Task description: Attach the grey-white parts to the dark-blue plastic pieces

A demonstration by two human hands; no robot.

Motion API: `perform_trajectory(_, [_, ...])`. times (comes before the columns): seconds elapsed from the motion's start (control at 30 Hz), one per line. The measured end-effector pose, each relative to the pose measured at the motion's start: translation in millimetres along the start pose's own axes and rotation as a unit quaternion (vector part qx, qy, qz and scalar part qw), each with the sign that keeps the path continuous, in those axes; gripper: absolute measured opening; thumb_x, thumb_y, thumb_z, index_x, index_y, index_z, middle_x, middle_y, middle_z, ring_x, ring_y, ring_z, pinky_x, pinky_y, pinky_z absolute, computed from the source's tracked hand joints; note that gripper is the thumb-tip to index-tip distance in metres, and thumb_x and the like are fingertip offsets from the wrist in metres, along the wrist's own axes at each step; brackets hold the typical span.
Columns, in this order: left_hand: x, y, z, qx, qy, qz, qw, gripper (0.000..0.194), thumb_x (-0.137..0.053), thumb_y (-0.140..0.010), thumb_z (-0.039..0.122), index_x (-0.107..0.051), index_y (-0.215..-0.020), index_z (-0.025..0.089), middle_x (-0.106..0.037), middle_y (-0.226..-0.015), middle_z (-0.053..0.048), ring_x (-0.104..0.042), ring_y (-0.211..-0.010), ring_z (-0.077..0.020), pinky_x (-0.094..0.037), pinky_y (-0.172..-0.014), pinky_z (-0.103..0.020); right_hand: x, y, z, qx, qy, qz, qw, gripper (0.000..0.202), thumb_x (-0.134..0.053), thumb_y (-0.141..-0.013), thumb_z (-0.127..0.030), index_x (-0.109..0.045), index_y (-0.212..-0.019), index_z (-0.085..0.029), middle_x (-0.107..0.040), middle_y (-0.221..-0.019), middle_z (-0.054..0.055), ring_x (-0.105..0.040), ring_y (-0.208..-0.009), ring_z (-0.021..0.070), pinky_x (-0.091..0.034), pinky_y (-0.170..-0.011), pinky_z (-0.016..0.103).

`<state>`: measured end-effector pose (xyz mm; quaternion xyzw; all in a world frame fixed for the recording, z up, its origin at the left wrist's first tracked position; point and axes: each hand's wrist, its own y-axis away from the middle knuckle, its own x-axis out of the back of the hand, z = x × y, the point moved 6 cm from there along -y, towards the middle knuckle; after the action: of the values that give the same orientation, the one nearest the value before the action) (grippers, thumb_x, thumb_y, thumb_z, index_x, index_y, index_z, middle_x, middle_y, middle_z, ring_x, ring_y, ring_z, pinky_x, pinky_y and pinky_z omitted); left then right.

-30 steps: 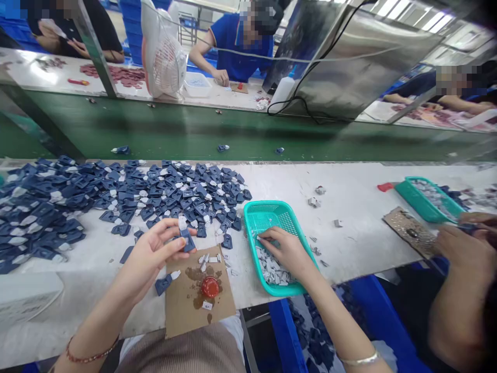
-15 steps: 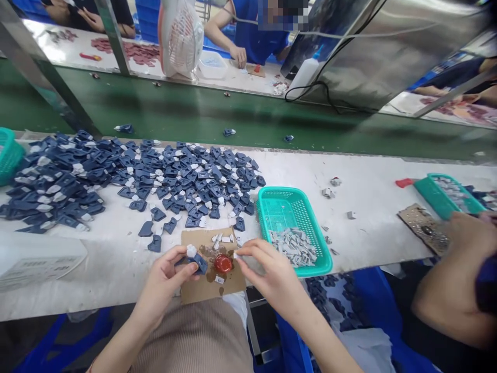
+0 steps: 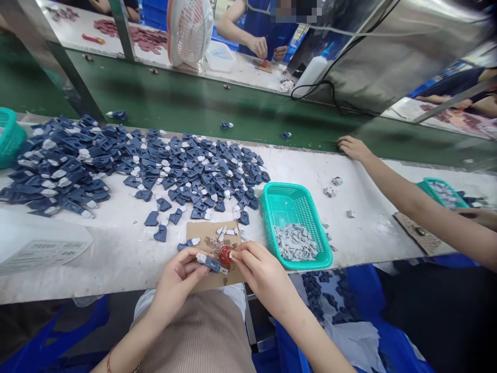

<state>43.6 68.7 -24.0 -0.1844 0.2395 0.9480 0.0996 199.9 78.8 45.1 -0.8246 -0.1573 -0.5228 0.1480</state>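
My left hand (image 3: 182,274) is closed around a dark blue plastic part with a white tip (image 3: 212,263), held low over a piece of cardboard (image 3: 196,230). Pinched in the fingertips of my right hand (image 3: 260,265) is a small pale piece (image 3: 232,254), right at a red round dish (image 3: 224,253) on the cardboard. Several small white-grey pieces (image 3: 231,231) lie behind the dish. Another blue part with a white tip (image 3: 187,244) rests just beyond my left fingers. My fingers hide part of the dish.
A large heap of blue parts (image 3: 194,168) spreads over the table's left side. Right of my hands stands a green basket (image 3: 328,248) with grey pieces (image 3: 295,242). A co-worker's arm (image 3: 411,199) stretches across the right side. A green conveyor belt (image 3: 256,116) runs behind.
My right hand has brought the small piece left to the red dish. A blue part now lies beyond my left hand. The co-worker's arm at right has reached forward to the belt's edge.
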Motion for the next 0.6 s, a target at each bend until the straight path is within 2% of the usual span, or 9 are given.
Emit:
perform_trajectory(0.17, [-1.9,0.8,1.0,-0.002,-0.030,-0.009,1.000,0.014,-0.068,-0.081,0.025,-0.063,-0.093,0.019,-0.070,-0.103,-0.005,-0.067,-0.091,-0.0160,-0.051,-0.083,-0.025,1.4,-1.3,-1.0,0.001,0.005,0.003,1.000,0.018,-0.046,-0.095,-0.014,-0.060,-0.084,-0.017,-0.061,-0.086,0.009,-0.060,-0.080,0.0217,-0.054,-0.069,0.035])
perform_trajectory(0.4, [-5.2,-1.7,-2.3,-0.022,-0.008,-0.006,1.000,0.015,-0.069,-0.080,0.025,-0.064,-0.092,0.019,-0.071,-0.101,-0.004,-0.068,-0.093,-0.0163,-0.051,-0.084,-0.025,-1.0,-1.7,0.0,-0.014,-0.009,-0.001,1.000,0.021,-0.045,-0.095,-0.014,-0.062,-0.084,-0.016,-0.062,-0.085,0.009,-0.060,-0.080,0.0220,-0.053,-0.070,0.036])
perform_trajectory(0.5, [-8.3,-2.2,0.2,-0.023,-0.002,-0.006,1.000,0.015,-0.070,-0.079,0.026,-0.064,-0.091,0.018,-0.073,-0.099,-0.005,-0.069,-0.091,-0.0177,-0.052,-0.083,-0.027,5.1,-2.6,8.7,-0.059,-0.101,0.013,0.993,0.018,-0.051,-0.093,-0.017,-0.067,-0.084,-0.017,-0.064,-0.084,0.009,-0.062,-0.081,0.0218,-0.053,-0.072,0.037])
perform_trajectory(0.57, [-10.8,-2.0,3.6,-0.019,0.004,0.001,1.000,0.016,-0.071,-0.078,0.026,-0.063,-0.089,0.018,-0.074,-0.095,-0.005,-0.070,-0.090,-0.0189,-0.053,-0.081,-0.028,10.1,-1.9,18.1,-0.126,-0.211,0.028,0.969,0.012,-0.059,-0.089,-0.021,-0.070,-0.083,-0.019,-0.068,-0.084,0.007,-0.065,-0.082,0.0208,-0.054,-0.074,0.035])
perform_trajectory(0.6, [-12.0,-1.8,5.7,-0.019,0.008,0.007,1.000,0.017,-0.071,-0.077,0.027,-0.062,-0.089,0.018,-0.074,-0.093,-0.006,-0.070,-0.089,-0.0192,-0.053,-0.081,-0.028,11.5,-1.0,22.1,-0.163,-0.273,0.034,0.947,0.010,-0.063,-0.087,-0.024,-0.071,-0.083,-0.019,-0.069,-0.085,0.007,-0.066,-0.082,0.0202,-0.055,-0.074,0.034])
